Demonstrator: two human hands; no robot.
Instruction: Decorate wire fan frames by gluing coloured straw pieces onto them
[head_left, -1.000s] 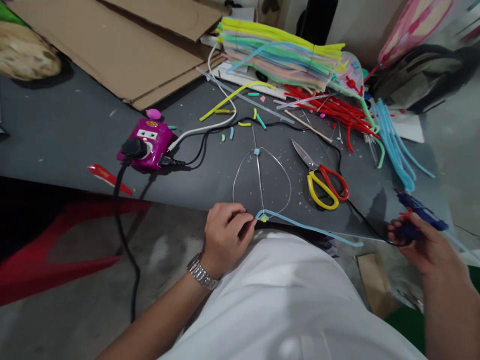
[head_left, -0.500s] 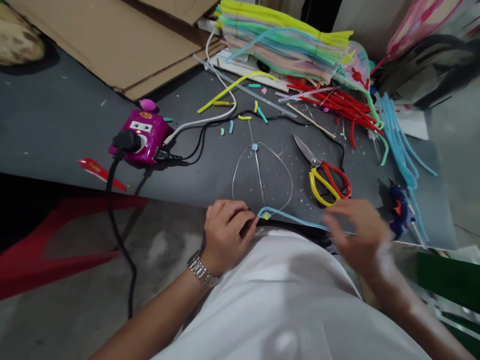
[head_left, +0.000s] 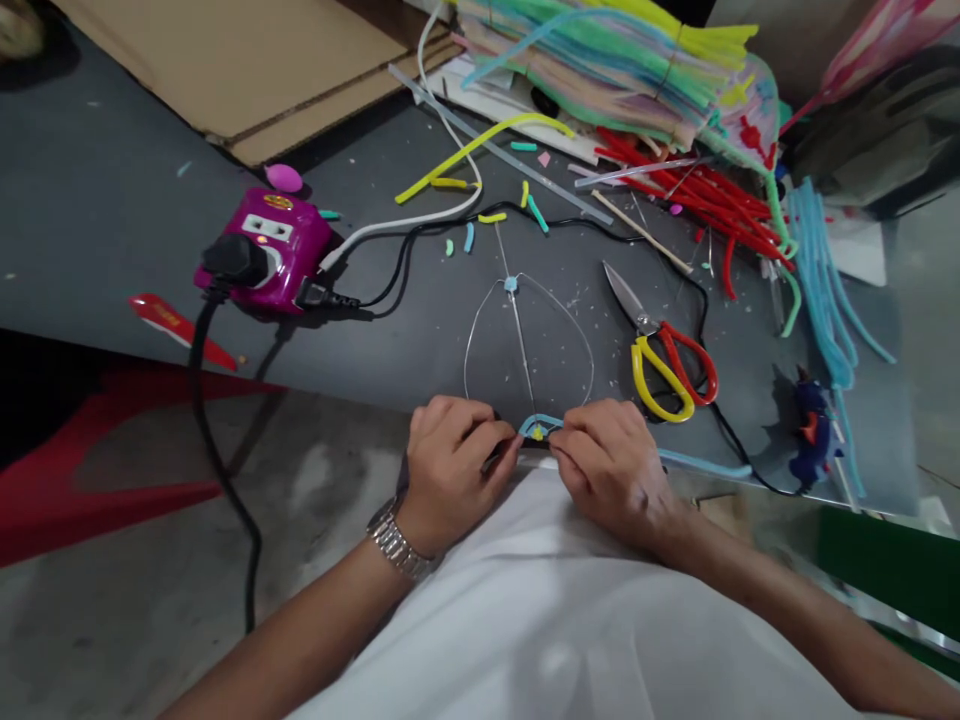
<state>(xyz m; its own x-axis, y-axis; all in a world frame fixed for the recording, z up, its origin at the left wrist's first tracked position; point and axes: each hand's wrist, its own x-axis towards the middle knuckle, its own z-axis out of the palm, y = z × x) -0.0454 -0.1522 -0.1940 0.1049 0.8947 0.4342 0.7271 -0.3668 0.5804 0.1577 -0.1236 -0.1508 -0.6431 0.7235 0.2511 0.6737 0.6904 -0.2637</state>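
At the table's front edge, my left hand [head_left: 459, 455] pinches one end of a light blue pipe cleaner [head_left: 705, 463]. Opposite it, my right hand [head_left: 611, 460] pinches the same pipe cleaner, whose long tail runs out to the right past that hand. Between my fingers the blue strand arches over a small yellow piece [head_left: 538, 433]. A thin wire frame [head_left: 466, 345], with two curved sides and a straight middle stem, lies flat with its lower end at my hands. A blue wrapped knot [head_left: 511, 284] joins its top. My fingertips are partly hidden.
Scissors [head_left: 654, 345] with yellow and red handles lie right of the frame, and a dark blue glue gun [head_left: 814, 430] further right. A purple power adapter [head_left: 266, 250] with cords stands left. Pipe cleaner bundles [head_left: 600, 70], red stems [head_left: 697, 200] and cardboard [head_left: 247, 70] lie behind.
My right hand has moved left along the blue pipe cleaner to beside the yellow piece and now pinches there. My left hand keeps its place. The view has shifted slightly.
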